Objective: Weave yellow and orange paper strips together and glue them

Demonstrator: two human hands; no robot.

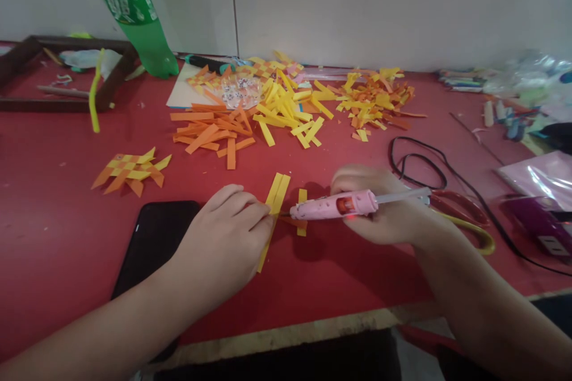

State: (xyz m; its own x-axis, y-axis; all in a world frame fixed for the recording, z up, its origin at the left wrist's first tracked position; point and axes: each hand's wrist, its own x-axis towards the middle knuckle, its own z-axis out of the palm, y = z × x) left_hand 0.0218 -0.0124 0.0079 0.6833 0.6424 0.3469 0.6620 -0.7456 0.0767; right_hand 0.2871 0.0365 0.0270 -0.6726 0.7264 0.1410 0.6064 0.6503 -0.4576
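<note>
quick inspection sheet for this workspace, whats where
surface: red table top, bare wooden front edge.
job's things: long yellow paper strips at the nozzle of a pink hot glue gun.
clutter: heaps of orange and yellow cut paper strips, woven orange-yellow paper piece, black phone, green plastic bottle.
grippers: left hand pinches the yellow strips; right hand grips the glue gun.
cables: black cable looped right of the right hand.
surroundings: white wall, dark wooden frame far left.
</note>
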